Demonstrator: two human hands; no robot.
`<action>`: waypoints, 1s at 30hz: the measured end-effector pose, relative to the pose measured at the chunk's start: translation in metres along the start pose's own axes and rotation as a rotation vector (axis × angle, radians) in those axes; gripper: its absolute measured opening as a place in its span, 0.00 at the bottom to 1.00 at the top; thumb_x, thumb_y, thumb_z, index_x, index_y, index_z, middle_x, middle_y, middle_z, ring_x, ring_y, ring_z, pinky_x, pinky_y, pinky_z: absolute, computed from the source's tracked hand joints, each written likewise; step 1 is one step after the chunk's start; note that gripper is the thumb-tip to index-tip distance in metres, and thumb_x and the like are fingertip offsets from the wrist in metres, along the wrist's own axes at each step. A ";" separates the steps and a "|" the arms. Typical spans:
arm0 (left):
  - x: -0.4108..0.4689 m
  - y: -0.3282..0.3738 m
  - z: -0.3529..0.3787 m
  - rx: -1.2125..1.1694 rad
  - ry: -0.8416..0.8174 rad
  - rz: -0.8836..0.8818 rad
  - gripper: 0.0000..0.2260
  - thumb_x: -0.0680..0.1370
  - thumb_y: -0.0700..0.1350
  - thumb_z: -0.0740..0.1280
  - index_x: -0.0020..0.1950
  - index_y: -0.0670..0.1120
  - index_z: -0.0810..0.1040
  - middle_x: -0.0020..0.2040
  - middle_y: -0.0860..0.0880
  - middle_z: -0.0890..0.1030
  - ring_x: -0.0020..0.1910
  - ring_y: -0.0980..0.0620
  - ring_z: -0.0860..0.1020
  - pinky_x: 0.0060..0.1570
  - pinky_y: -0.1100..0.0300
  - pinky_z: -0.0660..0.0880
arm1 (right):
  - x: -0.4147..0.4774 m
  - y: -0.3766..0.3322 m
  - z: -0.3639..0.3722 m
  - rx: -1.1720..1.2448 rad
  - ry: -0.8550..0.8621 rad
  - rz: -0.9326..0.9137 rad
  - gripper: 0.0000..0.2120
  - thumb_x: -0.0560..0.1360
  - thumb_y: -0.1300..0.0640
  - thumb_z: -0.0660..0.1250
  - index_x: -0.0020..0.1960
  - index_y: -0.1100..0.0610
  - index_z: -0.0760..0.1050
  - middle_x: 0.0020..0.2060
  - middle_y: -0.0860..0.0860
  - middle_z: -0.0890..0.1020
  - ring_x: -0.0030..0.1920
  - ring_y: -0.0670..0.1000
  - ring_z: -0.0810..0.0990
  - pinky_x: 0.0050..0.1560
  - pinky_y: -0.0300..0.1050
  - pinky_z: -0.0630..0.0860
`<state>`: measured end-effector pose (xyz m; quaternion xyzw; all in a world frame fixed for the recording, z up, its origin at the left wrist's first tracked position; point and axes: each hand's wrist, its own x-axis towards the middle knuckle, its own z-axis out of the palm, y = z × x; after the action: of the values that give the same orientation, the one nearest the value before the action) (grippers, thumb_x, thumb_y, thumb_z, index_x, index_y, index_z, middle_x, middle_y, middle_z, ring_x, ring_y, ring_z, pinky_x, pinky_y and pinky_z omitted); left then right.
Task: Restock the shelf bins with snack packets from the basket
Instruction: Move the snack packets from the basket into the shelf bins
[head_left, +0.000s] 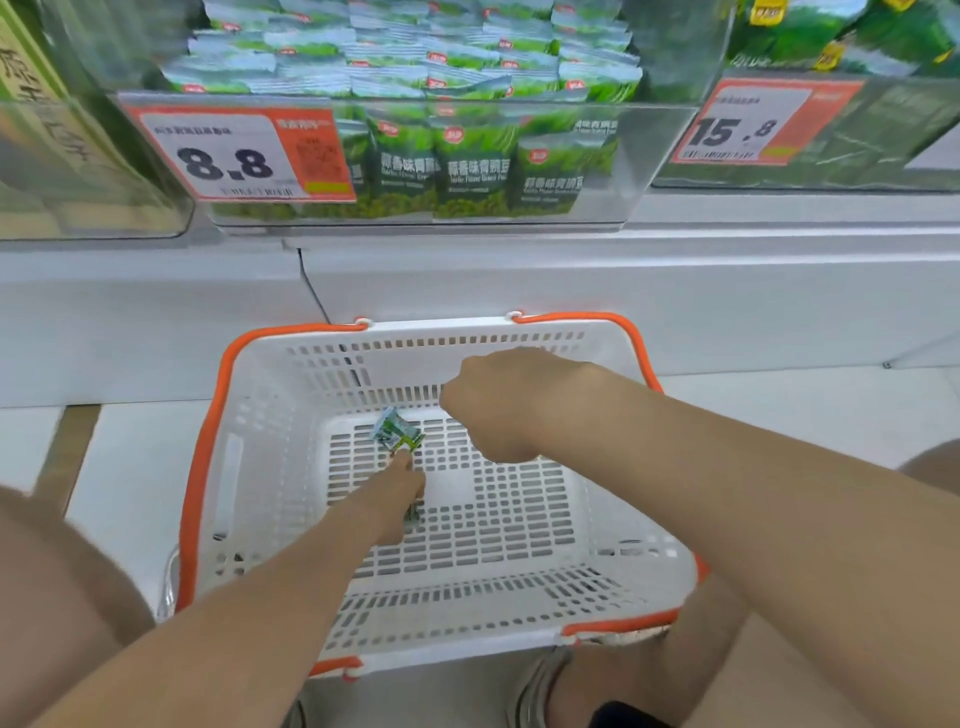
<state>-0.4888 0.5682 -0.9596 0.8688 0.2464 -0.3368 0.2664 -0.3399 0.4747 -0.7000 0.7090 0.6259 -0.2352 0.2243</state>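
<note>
Reaching into one white basket (291, 364).
My left hand (400, 491) pinches the one snack packet (397, 434), twelve o'clock; right hand (498, 410) curled, hold unclear.

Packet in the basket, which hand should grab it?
Left, probably. The left hand reaches the green packet on the floor of the basket with its fingertips. The right hand hangs above and beside it, fingers curled under, so it would have to drop lower first.

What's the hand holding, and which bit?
The left hand pinches the green snack packet by its near edge; what the right hand holds cannot be told.
</note>
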 end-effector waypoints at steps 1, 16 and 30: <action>0.000 -0.001 0.002 -0.032 -0.008 0.004 0.22 0.76 0.38 0.72 0.68 0.46 0.72 0.65 0.45 0.69 0.39 0.51 0.70 0.43 0.55 0.72 | 0.001 0.000 -0.002 -0.017 0.004 -0.006 0.14 0.80 0.66 0.61 0.40 0.53 0.64 0.40 0.51 0.70 0.33 0.50 0.71 0.30 0.45 0.68; -0.090 0.097 -0.168 -0.580 0.080 0.438 0.12 0.77 0.46 0.77 0.59 0.46 0.83 0.45 0.42 0.86 0.41 0.49 0.85 0.47 0.52 0.82 | -0.044 0.046 -0.029 0.207 0.090 0.109 0.18 0.79 0.48 0.70 0.65 0.56 0.75 0.54 0.55 0.80 0.53 0.57 0.81 0.54 0.56 0.81; -0.182 0.136 -0.230 -0.788 0.559 0.552 0.25 0.62 0.40 0.86 0.52 0.44 0.77 0.40 0.38 0.86 0.37 0.41 0.86 0.41 0.51 0.81 | -0.102 0.069 -0.054 0.621 0.502 0.124 0.19 0.75 0.52 0.75 0.62 0.47 0.73 0.42 0.45 0.79 0.37 0.42 0.76 0.35 0.38 0.69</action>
<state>-0.4203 0.5679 -0.6438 0.7922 0.1782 0.1062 0.5739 -0.2789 0.4200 -0.5933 0.8149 0.5163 -0.2186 -0.1469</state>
